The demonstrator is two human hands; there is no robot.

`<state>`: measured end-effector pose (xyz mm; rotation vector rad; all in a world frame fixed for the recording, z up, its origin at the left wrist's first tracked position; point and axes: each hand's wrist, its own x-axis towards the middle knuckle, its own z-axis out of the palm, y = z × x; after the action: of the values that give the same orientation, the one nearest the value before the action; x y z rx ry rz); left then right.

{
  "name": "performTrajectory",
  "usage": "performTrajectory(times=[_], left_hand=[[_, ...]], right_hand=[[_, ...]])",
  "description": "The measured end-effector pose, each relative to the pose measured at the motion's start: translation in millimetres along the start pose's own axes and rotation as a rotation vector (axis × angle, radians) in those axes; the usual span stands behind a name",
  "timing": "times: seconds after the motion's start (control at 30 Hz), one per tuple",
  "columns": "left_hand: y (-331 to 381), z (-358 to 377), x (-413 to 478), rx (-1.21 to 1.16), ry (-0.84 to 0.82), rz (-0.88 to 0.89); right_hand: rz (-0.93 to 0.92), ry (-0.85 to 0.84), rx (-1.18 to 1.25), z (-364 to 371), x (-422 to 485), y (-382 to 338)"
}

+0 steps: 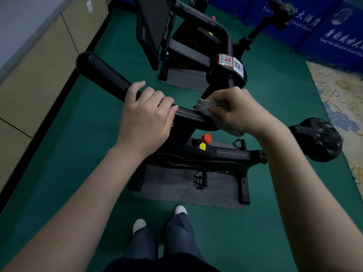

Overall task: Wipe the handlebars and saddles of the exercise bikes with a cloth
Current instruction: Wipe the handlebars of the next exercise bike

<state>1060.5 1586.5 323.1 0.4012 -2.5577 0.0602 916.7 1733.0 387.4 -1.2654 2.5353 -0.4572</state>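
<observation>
Along the left edge, beige wall panels (39,65) meet a green floor (78,154). The black handlebar (102,75) of the near exercise bike (216,156) runs from upper left down toward the centre. The left hand (145,118) grasps it, fingers curled over the top of the bar. Just to the right, the right hand (237,110) clutches a grey cloth (206,107), which is wrapped over the same bar and touches it near the stem. Below the hands are a red knob (206,138), a pedal (200,178) and the grey mat (176,189) under the bike. Behind stands a second exercise bike (196,40) with a QR sticker (225,59). Further right, the near bike's black saddle (318,140) sits well apart from the cloth, and the second bike's saddle (280,10) shows at the top. A patterned rug (343,95) lies at the right edge.
</observation>
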Motion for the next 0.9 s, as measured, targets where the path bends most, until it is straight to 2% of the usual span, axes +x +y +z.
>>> performTrajectory(times=[0.13,0.23,0.33,0.5,0.73,0.8,0.9], left_hand=[[13,-3,4,-0.045,0.011,-0.052],[34,-1,6,-0.073,-0.014,-0.049],[53,3,8,-0.079,-0.053,-0.059],[64,9,4,-0.112,-0.070,-0.123],[68,10,4,-0.133,-0.045,-0.169],[69,10,6,-0.141,-0.034,-0.179],[71,9,7,-0.161,-0.041,-0.209]], right_hand=[[-0.042,-0.002,-0.137,-11,9,18],[-0.085,-0.007,-0.130,-13,11,23],[-0.172,-0.161,-0.125,-18,15,21],[-0.218,-0.392,-0.310,-30,47,18],[-0.332,-0.523,-0.137,-28,54,19],[-0.367,-0.543,-0.217,-35,61,25],[-0.391,-0.480,-0.290,-45,64,34]])
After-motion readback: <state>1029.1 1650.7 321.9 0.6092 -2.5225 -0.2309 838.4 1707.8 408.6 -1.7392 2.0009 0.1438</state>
